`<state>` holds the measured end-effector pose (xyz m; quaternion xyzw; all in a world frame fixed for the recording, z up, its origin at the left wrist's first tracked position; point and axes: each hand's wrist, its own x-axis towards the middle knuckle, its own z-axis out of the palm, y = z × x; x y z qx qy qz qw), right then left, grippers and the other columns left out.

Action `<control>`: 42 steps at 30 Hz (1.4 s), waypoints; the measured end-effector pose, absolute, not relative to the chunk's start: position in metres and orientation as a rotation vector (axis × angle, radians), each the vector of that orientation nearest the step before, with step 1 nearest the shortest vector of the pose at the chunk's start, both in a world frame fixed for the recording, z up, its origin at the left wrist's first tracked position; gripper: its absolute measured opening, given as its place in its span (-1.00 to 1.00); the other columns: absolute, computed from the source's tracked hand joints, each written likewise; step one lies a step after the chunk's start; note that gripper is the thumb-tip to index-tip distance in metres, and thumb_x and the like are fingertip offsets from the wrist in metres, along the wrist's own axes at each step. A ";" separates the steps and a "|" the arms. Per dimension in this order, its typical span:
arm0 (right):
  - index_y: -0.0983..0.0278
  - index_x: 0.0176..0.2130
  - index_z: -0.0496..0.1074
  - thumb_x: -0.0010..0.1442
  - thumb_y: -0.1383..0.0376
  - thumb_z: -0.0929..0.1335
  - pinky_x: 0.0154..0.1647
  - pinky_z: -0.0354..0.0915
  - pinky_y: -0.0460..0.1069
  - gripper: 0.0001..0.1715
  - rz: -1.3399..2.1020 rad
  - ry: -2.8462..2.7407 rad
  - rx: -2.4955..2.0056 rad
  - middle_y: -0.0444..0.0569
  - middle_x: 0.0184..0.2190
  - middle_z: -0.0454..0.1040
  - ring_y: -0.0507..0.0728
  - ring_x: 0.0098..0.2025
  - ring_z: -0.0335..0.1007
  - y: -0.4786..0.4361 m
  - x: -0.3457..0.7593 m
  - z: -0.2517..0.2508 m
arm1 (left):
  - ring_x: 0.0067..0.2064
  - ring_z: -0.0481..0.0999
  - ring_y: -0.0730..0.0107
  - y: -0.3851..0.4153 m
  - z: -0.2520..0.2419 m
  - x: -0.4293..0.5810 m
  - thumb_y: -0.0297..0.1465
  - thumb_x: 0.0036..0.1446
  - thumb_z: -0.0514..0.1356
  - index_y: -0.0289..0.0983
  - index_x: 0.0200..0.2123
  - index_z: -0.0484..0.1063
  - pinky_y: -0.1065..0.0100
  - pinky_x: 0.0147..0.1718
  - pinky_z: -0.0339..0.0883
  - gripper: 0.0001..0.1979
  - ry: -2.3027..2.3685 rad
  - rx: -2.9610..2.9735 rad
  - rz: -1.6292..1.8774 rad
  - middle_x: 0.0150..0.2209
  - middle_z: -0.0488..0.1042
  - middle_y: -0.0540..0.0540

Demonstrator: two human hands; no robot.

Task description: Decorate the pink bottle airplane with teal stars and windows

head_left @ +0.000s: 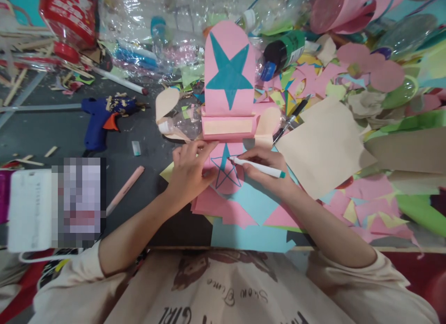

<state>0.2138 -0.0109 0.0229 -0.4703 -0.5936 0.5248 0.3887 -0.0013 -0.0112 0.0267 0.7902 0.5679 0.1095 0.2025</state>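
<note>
A white marker with a green end (263, 167) is gripped in my right hand (266, 168), its tip on a star outline (228, 170) drawn in teal. The outline's top point is coloured in; its other points show pink inside. My left hand (191, 168) lies with fingers stretched on the left edge of the pink paper piece (232, 187) that bears this star. Beyond it rises a rounded pink panel (230, 31) with a fully coloured teal star (230, 75). Between the two stars runs a pink fold with a cream strip (227, 126).
A blue glue gun (97, 117) lies left, near a pale pink marker (127, 187) and a white device (29, 210). Plastic bottles (188, 17) crowd the back. Paper scraps (372, 201) and a beige sheet (324, 142) cover the right. Blue paper (244, 233) overlaps the front edge.
</note>
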 end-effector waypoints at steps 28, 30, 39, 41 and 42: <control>0.26 -0.34 0.52 0.20 0.15 0.42 -0.44 0.32 -0.03 -0.78 1.330 -1.494 -1.272 -0.10 -0.52 0.54 0.07 -0.48 0.45 -0.013 0.213 0.022 | 0.10 0.36 0.03 -0.011 0.026 -0.002 -0.40 0.16 0.17 -0.18 0.23 0.34 0.07 0.07 0.15 -0.47 1.583 2.200 0.338 0.07 0.42 -0.22; 0.25 -0.33 0.53 0.20 0.13 0.42 -0.42 0.33 -0.02 -0.77 1.323 -1.482 -1.267 -0.09 -0.50 0.56 0.07 -0.47 0.46 -0.013 0.212 0.020 | 0.10 0.36 0.02 -0.011 0.027 -0.002 -0.41 0.15 0.17 -0.18 0.23 0.34 0.07 0.07 0.16 -0.46 1.587 2.196 0.323 0.07 0.41 -0.22; 0.26 -0.34 0.55 0.18 0.22 0.42 -0.43 0.30 -0.06 -0.85 1.279 -1.499 -1.289 -0.11 -0.49 0.53 0.05 -0.45 0.44 -0.013 0.212 0.020 | 0.09 0.36 0.02 -0.011 0.028 0.000 -0.44 0.13 0.18 -0.19 0.23 0.35 0.07 0.07 0.15 -0.45 1.609 2.179 0.298 0.06 0.41 -0.21; 0.26 -0.35 0.54 0.19 0.22 0.41 -0.44 0.30 -0.05 -0.85 1.276 -1.507 -1.291 -0.12 -0.51 0.52 0.05 -0.47 0.43 -0.013 0.212 0.022 | 0.09 0.36 0.02 -0.011 0.027 0.000 -0.43 0.13 0.18 -0.17 0.23 0.35 0.07 0.07 0.15 -0.45 1.605 2.177 0.307 0.06 0.41 -0.21; 0.26 -0.35 0.54 0.19 0.21 0.41 -0.44 0.30 -0.05 -0.84 1.282 -1.519 -1.296 -0.12 -0.51 0.53 0.05 -0.47 0.44 -0.013 0.212 0.022 | 0.09 0.36 0.02 -0.011 0.027 0.000 -0.43 0.13 0.18 -0.17 0.23 0.35 0.07 0.06 0.15 -0.45 1.605 2.176 0.308 0.06 0.41 -0.21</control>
